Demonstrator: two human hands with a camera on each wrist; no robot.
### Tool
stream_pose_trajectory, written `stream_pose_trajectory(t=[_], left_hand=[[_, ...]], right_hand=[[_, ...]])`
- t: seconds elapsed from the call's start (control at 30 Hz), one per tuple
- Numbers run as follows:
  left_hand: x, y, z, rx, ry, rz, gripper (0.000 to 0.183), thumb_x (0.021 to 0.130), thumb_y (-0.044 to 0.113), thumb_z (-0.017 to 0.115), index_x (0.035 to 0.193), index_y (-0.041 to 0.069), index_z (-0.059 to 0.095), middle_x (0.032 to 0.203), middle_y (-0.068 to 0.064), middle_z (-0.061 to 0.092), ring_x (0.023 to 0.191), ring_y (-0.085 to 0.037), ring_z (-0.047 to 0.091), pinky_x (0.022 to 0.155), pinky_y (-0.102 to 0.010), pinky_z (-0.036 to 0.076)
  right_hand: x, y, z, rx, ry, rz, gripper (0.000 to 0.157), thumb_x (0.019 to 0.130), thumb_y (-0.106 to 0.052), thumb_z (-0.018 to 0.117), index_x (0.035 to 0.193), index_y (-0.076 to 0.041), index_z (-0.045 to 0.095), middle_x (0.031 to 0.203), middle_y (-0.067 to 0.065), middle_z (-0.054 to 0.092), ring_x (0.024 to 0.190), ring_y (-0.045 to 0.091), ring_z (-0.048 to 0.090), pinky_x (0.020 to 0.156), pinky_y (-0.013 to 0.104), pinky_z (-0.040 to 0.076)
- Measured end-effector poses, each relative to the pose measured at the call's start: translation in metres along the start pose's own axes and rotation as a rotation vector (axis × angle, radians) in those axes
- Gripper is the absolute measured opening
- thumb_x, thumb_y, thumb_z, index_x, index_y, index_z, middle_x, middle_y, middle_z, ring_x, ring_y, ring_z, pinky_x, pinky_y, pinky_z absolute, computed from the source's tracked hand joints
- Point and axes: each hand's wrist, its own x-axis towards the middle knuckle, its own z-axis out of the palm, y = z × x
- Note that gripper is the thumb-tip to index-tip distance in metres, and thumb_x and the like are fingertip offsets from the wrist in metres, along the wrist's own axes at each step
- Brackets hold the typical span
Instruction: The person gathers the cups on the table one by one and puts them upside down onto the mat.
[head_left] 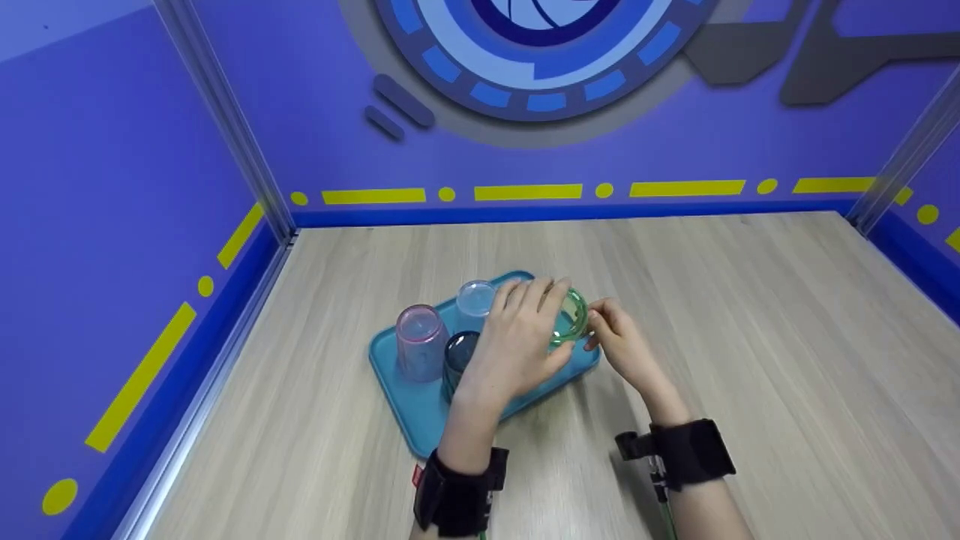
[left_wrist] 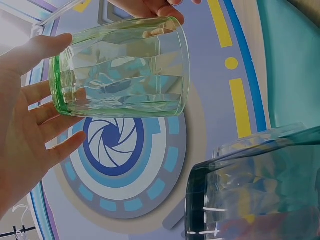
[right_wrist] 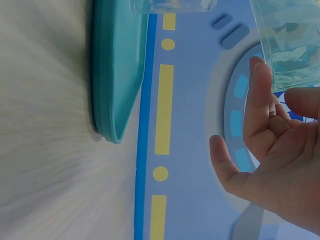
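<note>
A clear green drinking glass (head_left: 574, 313) is held above the tray's right end, its thick base up. My left hand (head_left: 517, 334) grips it near that base, with the thumb on one side and fingers behind, as the left wrist view shows. Close to the rim, my right hand (head_left: 626, 341) pinches the glass's edge between finger and thumb; part of this contact is hidden. Beneath the left hand, a dark glass (left_wrist: 196, 205) stands base up on the blue-green tray (head_left: 409, 416).
Also on the tray are a pinkish glass (head_left: 420, 341) at the left and a clear glass (head_left: 475, 298) at the back, partly behind the left hand. Blue printed walls (head_left: 315, 150) bound the wooden table (head_left: 750, 337) at the back and sides.
</note>
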Motion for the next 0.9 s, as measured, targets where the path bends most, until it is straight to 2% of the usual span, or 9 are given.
stream_pose_trajectory(t=[0.27,0.53,0.9], left_hand=[[-0.0001,-0.0001,-0.0002,-0.004,-0.007,0.001,0.061,0.081,0.042,0.063,0.131,0.011,0.047,0.124,-0.006,0.054,0.115,-0.02,0.05,0.103,-0.037,0.034],[-0.0001,-0.0003,0.001,-0.009,-0.002,0.005,0.061,0.08,0.041,0.063,0.131,0.011,0.047,0.124,-0.006,0.054,0.115,-0.02,0.05,0.103,-0.036,0.034],[0.0001,-0.0008,0.0017,-0.027,0.003,0.008,0.061,0.08,0.04,0.063,0.131,0.01,0.047,0.124,-0.007,0.054,0.116,-0.02,0.05,0.103,-0.037,0.034]], right_hand=[[0.0003,0.001,-0.0003,0.002,-0.016,-0.012,0.023,0.098,-0.01,0.037,0.108,0.007,0.048,0.088,0.011,0.056,0.072,0.016,0.054,0.063,0.027,0.05],[0.0001,0.0029,-0.0003,-0.038,-0.026,-0.001,0.023,0.098,-0.01,0.036,0.108,0.006,0.05,0.086,0.013,0.056,0.072,0.025,0.056,0.064,0.027,0.05],[0.0001,0.0039,0.0017,-0.04,-0.041,-0.003,0.023,0.098,-0.011,0.037,0.108,0.005,0.05,0.086,0.012,0.057,0.077,0.032,0.055,0.067,0.036,0.051]])
